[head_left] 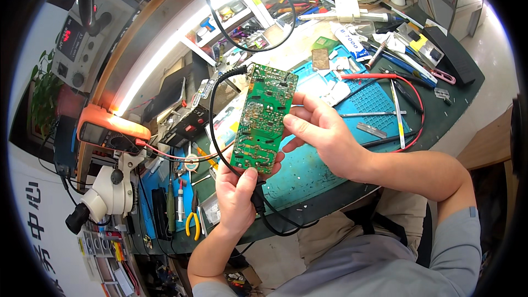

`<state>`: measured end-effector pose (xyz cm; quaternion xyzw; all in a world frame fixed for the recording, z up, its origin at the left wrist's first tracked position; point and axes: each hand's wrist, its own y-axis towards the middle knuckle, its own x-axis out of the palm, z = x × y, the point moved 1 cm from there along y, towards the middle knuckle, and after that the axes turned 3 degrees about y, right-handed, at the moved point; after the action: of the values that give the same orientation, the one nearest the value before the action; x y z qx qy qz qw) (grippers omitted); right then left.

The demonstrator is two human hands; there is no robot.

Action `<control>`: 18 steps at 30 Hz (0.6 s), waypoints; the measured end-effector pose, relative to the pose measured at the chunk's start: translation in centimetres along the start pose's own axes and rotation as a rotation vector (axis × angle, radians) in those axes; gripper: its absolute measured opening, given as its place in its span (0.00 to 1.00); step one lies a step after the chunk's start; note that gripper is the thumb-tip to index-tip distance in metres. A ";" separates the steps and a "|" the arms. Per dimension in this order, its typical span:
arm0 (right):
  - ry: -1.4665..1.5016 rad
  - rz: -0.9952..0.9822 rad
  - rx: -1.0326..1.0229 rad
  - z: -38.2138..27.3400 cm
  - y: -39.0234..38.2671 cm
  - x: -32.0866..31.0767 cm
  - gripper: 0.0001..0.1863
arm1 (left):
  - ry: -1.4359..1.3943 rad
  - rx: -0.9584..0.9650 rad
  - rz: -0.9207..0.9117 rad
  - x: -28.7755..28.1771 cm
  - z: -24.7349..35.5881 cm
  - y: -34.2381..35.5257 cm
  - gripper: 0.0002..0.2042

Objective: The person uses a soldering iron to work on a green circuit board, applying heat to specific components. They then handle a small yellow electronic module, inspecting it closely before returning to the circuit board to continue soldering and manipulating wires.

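I see my left hand and right hand clamped on the green circuit board's near and right edges, above the counter.

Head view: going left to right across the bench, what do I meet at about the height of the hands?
Orange multimeter → white microscope → yellow-handled pliers → left hand → green circuit board held by both hands → right hand → teal work mat → red test lead.
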<state>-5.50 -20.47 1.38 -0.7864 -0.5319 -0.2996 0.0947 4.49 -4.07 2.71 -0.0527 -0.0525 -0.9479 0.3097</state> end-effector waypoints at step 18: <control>0.046 0.017 -0.039 0.0 0.1 0.5 0.19 | -0.003 0.034 -0.018 -0.3 -0.3 -0.1 0.23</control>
<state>-5.27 -20.13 1.71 -0.7854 -0.5169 -0.3273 0.0940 4.70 -3.87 2.42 -0.0482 -0.0695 -0.9495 0.3022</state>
